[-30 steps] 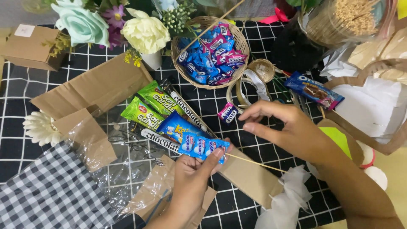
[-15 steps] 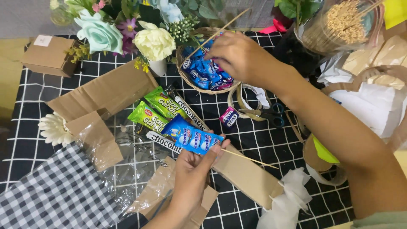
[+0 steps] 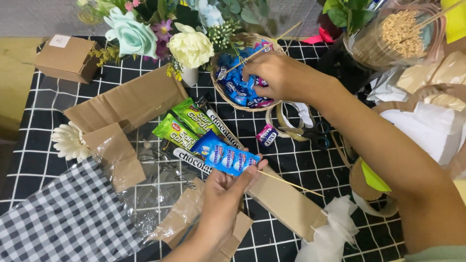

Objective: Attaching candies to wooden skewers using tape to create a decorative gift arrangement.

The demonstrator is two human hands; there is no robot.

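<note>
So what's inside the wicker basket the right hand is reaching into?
The wicker basket holds small blue and purple wrapped sweets, with a thin wooden skewer sticking out. The right hand covers the basket's right half, so anything beneath it is hidden.

Blue candy pack w/ white round sweets printed on it, flat, tilted, near centre, pinched at its right end by left hand; a thin wooden skewer runs out to the right from it. It overlaps green snack packs & long choc sticks, fanned out to the far left. Wicker basket, far centre, round, full of small blue & pink candy packs; right hand is inside it, fingers on the packs.
</note>
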